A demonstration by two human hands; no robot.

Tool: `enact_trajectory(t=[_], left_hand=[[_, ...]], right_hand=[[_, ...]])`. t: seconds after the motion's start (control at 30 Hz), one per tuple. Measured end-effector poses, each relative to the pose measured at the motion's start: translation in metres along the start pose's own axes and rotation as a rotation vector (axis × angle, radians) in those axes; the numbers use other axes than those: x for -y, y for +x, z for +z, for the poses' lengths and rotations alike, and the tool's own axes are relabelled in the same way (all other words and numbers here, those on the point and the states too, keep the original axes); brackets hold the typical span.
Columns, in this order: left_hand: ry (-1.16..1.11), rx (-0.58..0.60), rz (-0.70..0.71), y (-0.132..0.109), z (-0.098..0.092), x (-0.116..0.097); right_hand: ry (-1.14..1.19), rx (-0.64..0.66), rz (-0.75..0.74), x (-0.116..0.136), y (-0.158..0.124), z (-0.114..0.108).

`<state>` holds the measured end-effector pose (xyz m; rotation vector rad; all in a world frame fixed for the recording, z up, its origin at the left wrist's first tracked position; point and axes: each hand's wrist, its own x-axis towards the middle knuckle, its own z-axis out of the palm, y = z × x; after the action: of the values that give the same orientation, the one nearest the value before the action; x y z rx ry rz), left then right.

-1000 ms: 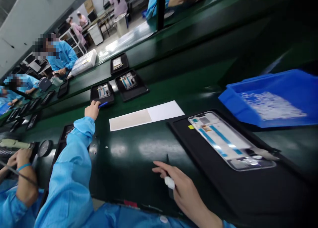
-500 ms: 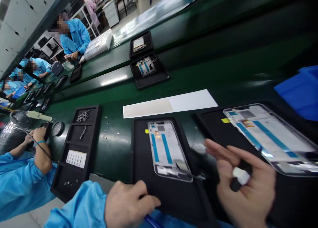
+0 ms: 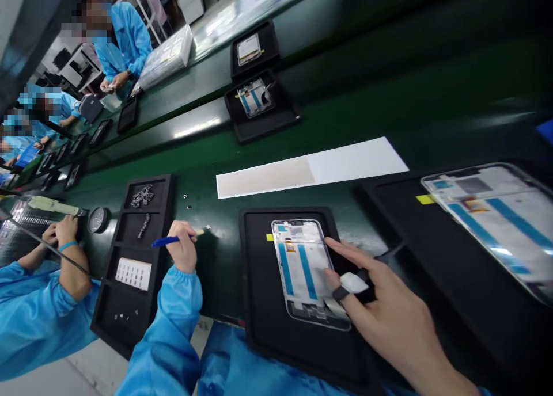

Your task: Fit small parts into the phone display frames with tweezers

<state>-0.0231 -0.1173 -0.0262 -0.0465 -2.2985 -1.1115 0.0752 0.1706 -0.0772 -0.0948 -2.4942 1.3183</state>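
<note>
My left hand (image 3: 183,247) grips a blue pen-like tool (image 3: 165,242) whose pale tip meets or nearly meets a tiny metal part (image 3: 208,227) on the green bench. Fingers outstretched, my right hand (image 3: 375,292) lies along the right edge of a phone frame (image 3: 302,269), with the thumb over that edge. A black band with a white piece (image 3: 353,282) sits around its thumb. The frame is silvery, with two blue strips and a yellow tab, and rests in a black tray (image 3: 259,327). More tiny parts (image 3: 189,207) lie near the tool tip.
Left stands a black compartment tray (image 3: 162,229) with small metal parts and a white label sheet (image 3: 133,274). A co-worker's hands (image 3: 64,230) are beyond it. A white strip (image 3: 345,166) lies behind. Another phone frame (image 3: 496,212) is at right; further trays (image 3: 242,132) stand at the back.
My left hand has moved up and left from the front tray's edge to the tiny parts, carrying the tool. My right hand has turned palm down and come left onto the phone frame.
</note>
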Motion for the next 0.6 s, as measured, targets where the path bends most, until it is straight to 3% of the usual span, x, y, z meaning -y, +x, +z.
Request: enact_trajectory(t=[0.1,0.23,0.33,0.5,0.6], left_hand=[[0.034,0.069,-0.02,0.003,0.012,0.014],[0.06,0.102,-0.037,0.004,0.014,0.014],[0.038,0.068,-0.038,0.003,0.01,0.005],[-0.041,0.101,-0.016,-0.02,0.004,-0.023],[-0.078,0.278,0.06,-0.041,0.0,-0.039]], right_hand=[[-0.03,0.008,0.015,0.0,-0.001,0.0],[-0.011,0.023,0.009,0.002,0.0,-0.001],[0.006,0.012,0.014,0.009,0.001,-0.005],[0.13,-0.148,0.053,0.036,0.005,-0.016],[0.416,0.067,0.151,0.054,0.013,-0.016]])
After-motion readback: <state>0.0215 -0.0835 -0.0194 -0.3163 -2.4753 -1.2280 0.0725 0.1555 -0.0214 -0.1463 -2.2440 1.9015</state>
